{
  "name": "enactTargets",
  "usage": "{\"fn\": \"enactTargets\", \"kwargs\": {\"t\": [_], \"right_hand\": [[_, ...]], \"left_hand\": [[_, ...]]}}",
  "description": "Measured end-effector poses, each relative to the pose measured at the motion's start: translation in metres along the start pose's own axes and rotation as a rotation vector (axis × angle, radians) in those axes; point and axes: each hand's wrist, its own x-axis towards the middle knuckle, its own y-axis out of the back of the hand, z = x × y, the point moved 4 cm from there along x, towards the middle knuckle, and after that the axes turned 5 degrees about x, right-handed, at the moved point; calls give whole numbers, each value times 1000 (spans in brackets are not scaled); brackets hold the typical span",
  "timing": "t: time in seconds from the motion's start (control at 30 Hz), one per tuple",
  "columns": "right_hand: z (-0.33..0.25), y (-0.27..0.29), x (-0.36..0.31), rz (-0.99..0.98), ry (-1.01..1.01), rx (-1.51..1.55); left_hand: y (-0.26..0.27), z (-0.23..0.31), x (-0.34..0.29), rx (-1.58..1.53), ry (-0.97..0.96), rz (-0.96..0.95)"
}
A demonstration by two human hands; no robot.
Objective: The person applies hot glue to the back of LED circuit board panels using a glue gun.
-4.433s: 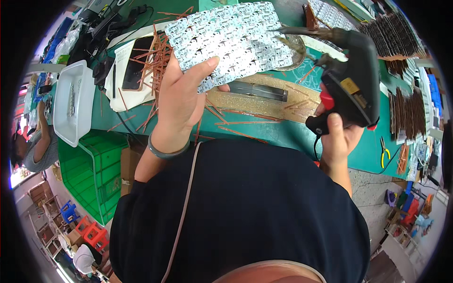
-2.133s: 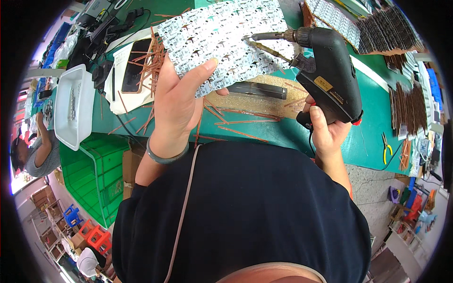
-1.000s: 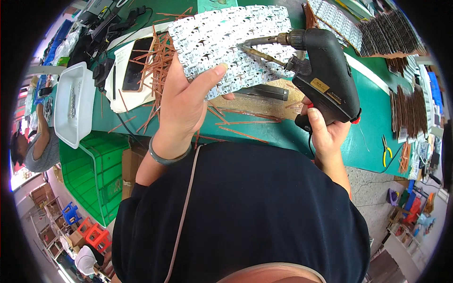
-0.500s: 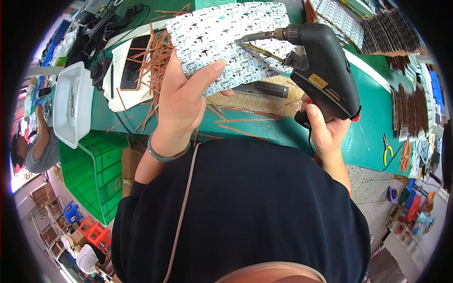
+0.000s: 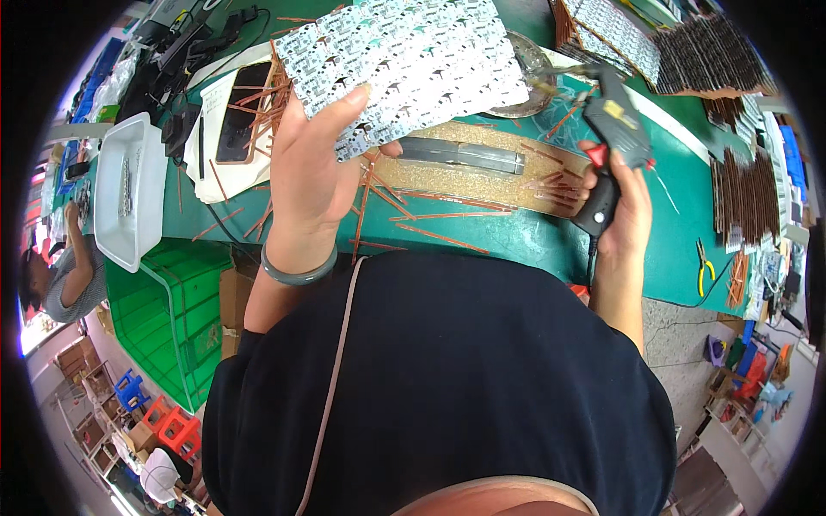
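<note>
My left hand [image 5: 311,172] holds a white patterned circuit panel [image 5: 404,64] up over the green bench [image 5: 516,236], thumb on its lower edge. My right hand [image 5: 621,202] grips a black gun-shaped hand tool [image 5: 613,142] by its handle, with the tip pointing away toward a round metal dish [image 5: 520,82]. The tool is off to the right of the panel and apart from it. Below the panel lies a brown cork strip [image 5: 482,168] with a grey metal bar [image 5: 460,155] on it, and thin copper strips [image 5: 413,206] are scattered around.
A white tray [image 5: 129,202] sits at the left, above a green crate [image 5: 172,322]. Stacks of dark boards [image 5: 688,43] fill the far right. Yellow-handled pliers [image 5: 704,267] lie at the bench's right. Another person [image 5: 64,275] is at the far left.
My right hand has pulled the tool away from the panel, to the right and down toward the bench. The panel stays in my left hand, tilted a little differently.
</note>
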Motion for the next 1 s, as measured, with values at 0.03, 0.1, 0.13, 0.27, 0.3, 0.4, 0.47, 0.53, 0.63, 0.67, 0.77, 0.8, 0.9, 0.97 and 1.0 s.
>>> {"fn": "enactTargets", "kwargs": {"t": [0.03, 0.1, 0.13, 0.27, 0.3, 0.4, 0.47, 0.53, 0.63, 0.67, 0.77, 0.8, 0.9, 0.97, 1.0], "right_hand": [[4, -3, 1, 26, -66, 3], [15, -3, 10, -36, -119, 16], [17, 1, 15, -30, -175, -69], [15, 6, 26, 3, -283, -333], [15, 8, 27, -5, -287, -335], [-8, 25, 36, 39, 61, -1108], [-17, 29, 30, 56, 120, -1272], [-24, 32, 23, 100, 158, -1351], [-27, 8, 10, -242, 38, -525], [-21, -17, 1, -432, -43, -206], [3, -66, -12, -400, -307, 132], [8, -66, -8, -424, -256, 131], [18, -55, 2, -374, -83, 171], [13, -57, -2, -364, -4, 175], [10, -59, -3, -354, 12, 180]], "left_hand": [[0, -1, 1, -1, 0, -4], [1, -3, 3, -105, 37, 10], [0, -2, 3, -104, 34, 11], [3, -4, 4, -140, 27, -2], [4, -3, 4, -150, 19, -31], [8, -2, 4, -179, 16, -60], [11, -2, 2, -194, 21, -67], [11, -3, 3, -167, 50, -67], [0, -8, 4, 142, -118, -224], [-7, 1, 6, 386, -477, -430], [-30, 14, 0, 957, -735, -645], [-31, 12, -1, 1026, -799, -615], [-24, 8, 3, 966, -704, -45], [9, -24, 10, 295, -158, 99], [16, -36, 13, 146, 31, 22]]}}
